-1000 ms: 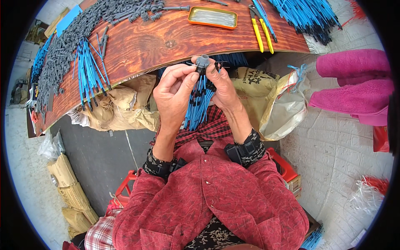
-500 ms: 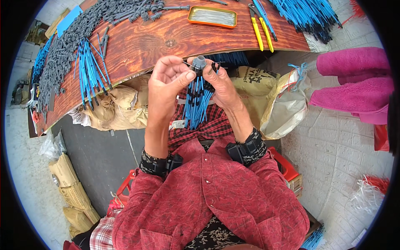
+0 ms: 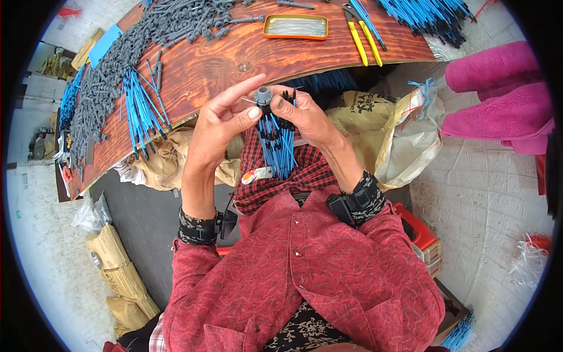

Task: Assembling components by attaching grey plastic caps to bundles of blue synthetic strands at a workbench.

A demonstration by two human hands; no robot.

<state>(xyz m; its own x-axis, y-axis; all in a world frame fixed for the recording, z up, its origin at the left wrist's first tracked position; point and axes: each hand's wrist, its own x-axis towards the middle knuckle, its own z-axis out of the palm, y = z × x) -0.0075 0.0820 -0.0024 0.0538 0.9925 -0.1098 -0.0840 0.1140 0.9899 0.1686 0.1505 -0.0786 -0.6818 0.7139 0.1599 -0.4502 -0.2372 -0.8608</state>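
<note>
My right hand point(image 3: 308, 120) is closed, its thumb pressing on a grey ribbed plastic fitting point(image 3: 263, 94). A bunch of thin blue rods with black ends point(image 3: 278, 146) hangs below the fitting from the same grip. More black tips show beside the right thumb, and a thin metal wire pokes out to the right past the fingers. Another short wire end juts leftward from the fitting. My left hand point(image 3: 214, 126) is beside it, index finger stretched out and thumb apart from it, the thumb tip close to the fitting. The left hand's lower fingers are partly hidden.
Ahead is a wooden table point(image 3: 240, 64) with a heap of grey plastic parts point(image 3: 111, 94) and blue rods point(image 3: 141, 108). A tin of metal wires point(image 3: 295, 27) and yellow-handled pliers point(image 3: 363, 41) lie farther back. Sacks point(image 3: 410, 138) stand below; pink towels point(image 3: 498, 97) hang right.
The fitting and rods have shifted slightly left in view, along with both hands. My left index finger has straightened and spread away from the thumb. My right hand keeps its hold.
</note>
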